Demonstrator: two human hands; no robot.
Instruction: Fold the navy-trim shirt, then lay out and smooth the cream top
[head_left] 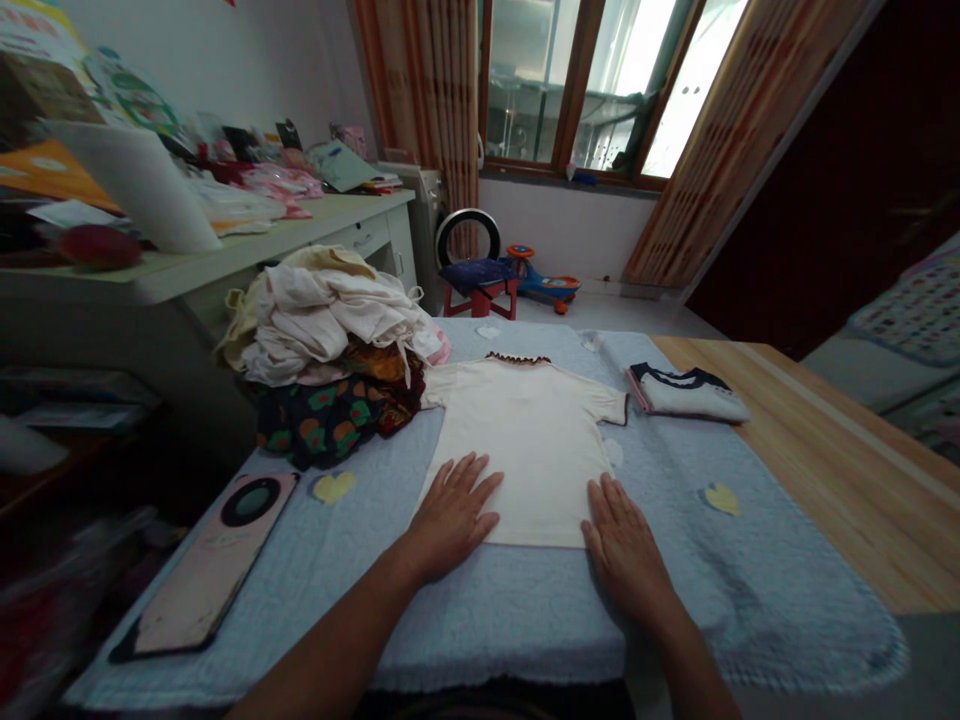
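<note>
A small cream short-sleeved shirt lies spread flat, its dark-trimmed collar pointing away from me. On its lower left part rests my left hand, palm down with the fingers spread. My right hand lies flat at the lower right edge of the shirt, fingers stretched forward. Neither hand grips anything. Under the shirt is a light blue blanket with yellow heart patches. A heap of crumpled clothes sits beyond my left hand, and a folded shirt with dark trim lies to the far right.
A pink phone-shaped thing with a round dark camera patch lies at the left. A cluttered desk stands along the left wall. Past the wooden tabletop are a red stool and a blue-orange ride-on toy.
</note>
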